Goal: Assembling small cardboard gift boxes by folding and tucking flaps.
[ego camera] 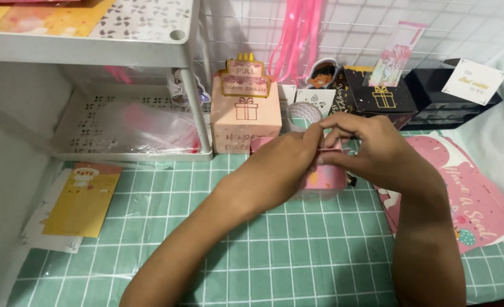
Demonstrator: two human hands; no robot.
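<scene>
At the far left a yellow card (82,199) lies flat on the green gridded tabletop (297,267), below a white shelf rack (150,54). A pink gift box (245,116) topped with a cake-shaped card stands upright behind the hands. The left hand (286,162) and right hand (371,148) meet over a small pink box (326,177) at mid-tabletop, fingers (314,136) pinched closed on its upper edge; its long axis cannot be told. A black gift box (380,94) and a pink printed sheet (473,199) lie to the right.

Head camera, looking down, close over green mat (297,267).
</scene>
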